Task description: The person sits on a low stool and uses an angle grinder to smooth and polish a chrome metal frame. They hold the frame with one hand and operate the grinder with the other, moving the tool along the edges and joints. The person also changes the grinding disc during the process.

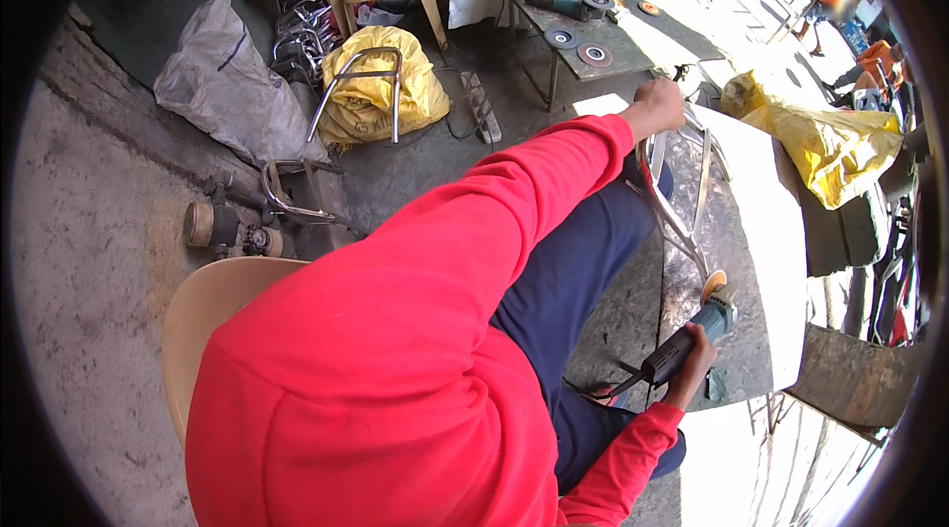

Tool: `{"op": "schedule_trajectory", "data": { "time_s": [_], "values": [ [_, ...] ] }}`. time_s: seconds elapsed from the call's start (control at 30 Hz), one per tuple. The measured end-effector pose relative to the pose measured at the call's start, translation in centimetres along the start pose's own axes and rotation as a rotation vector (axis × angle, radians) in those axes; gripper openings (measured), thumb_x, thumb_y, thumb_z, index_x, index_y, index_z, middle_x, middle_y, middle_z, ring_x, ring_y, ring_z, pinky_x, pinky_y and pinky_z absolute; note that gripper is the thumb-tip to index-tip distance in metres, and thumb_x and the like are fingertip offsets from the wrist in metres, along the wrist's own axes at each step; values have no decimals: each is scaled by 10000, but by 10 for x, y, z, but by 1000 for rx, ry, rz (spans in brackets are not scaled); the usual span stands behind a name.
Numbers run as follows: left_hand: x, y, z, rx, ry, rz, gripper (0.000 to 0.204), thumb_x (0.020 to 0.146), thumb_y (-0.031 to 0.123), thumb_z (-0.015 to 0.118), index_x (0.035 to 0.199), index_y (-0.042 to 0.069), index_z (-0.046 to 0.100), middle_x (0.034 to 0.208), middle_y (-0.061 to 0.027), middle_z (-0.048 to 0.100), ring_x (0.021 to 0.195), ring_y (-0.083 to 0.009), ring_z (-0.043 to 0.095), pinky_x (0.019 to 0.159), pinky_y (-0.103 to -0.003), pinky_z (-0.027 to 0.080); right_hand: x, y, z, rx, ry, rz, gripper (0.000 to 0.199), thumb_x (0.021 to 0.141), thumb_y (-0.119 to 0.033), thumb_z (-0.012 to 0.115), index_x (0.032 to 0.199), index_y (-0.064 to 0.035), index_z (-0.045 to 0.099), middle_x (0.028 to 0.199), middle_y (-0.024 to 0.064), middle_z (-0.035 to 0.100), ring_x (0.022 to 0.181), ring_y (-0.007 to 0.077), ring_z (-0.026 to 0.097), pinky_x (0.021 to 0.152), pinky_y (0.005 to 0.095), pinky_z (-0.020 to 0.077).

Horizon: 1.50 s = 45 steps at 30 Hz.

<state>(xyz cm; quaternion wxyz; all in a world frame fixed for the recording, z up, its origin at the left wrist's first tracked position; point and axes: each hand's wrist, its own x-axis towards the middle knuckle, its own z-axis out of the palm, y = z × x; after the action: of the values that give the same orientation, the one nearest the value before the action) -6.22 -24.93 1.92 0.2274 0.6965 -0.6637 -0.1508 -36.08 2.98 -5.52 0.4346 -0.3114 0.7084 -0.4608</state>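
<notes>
A bench [743,240] with a worn top stands before the seated person; beyond it, a second bench [638,44] carries other power tools [556,2] and loose discs [594,54]. A pale sack [222,82] and a yellow sack [361,114], contents hidden, sit on the floor, a bent tube [398,92] against the yellow one. On the nearer bench lies a metal tube frame [703,186], its far end in the closed left hand [657,107]. The right hand [695,359] wraps a grinder [669,356], its orange disc [714,282] by the frame's near end; contact unclear.

Three grinders [678,350], two beige chairs [194,321]
</notes>
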Motion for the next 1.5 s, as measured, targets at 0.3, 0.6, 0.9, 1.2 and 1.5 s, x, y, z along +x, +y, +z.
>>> {"op": "schedule_trajectory", "data": {
  "time_s": [0.3, 0.6, 0.9, 1.2, 1.5],
  "values": [
    [-25, 32, -24, -88, 163, 221, 253, 639, 115, 651, 808, -64, 712, 846, -285, 691, 861, -381, 712, 779, -404, 587, -20, -2, 13, 43, -80, -75, 283, 686, -200, 740, 756, 39, 605, 670, 50, 570, 502, 147, 531, 505, 282, 435],
    [-46, 43, -29, 4, 286, 355, 253, 639, 139, 666, 800, -50, 716, 815, -276, 694, 819, -378, 720, 766, -418, 590, -19, 1, -4, -88, -5, 30, 267, 685, -190, 752, 713, 40, 618, 633, 59, 595, 492, 154, 570, 480, 286, 446],
    [-69, 50, -40, -51, 473, 525, 327, 741, 258, 742, 942, 1, 722, 807, -240, 675, 783, -396, 673, 712, -445, 539, -34, -3, 6, -314, -42, -105, 318, 659, -238, 784, 747, 38, 651, 659, 86, 649, 571, 159, 628, 542, 311, 494],
    [-75, 43, -36, 1, 604, 723, 289, 801, 79, 614, 1073, 45, 703, 974, -182, 684, 818, -361, 676, 758, -402, 545, -44, -9, 8, -353, -50, -137, 459, 617, -305, 792, 778, 103, 659, 703, 191, 684, 645, 295, 700, 595, 383, 538],
    [-86, 46, -43, 71, 617, 788, 289, 783, 82, 616, 1053, 41, 709, 937, -162, 686, 754, -343, 671, 715, -386, 538, -43, -17, 6, -458, -17, -77, 451, 615, -290, 796, 818, 90, 663, 691, 176, 674, 627, 256, 688, 601, 367, 534]
  ]
}}
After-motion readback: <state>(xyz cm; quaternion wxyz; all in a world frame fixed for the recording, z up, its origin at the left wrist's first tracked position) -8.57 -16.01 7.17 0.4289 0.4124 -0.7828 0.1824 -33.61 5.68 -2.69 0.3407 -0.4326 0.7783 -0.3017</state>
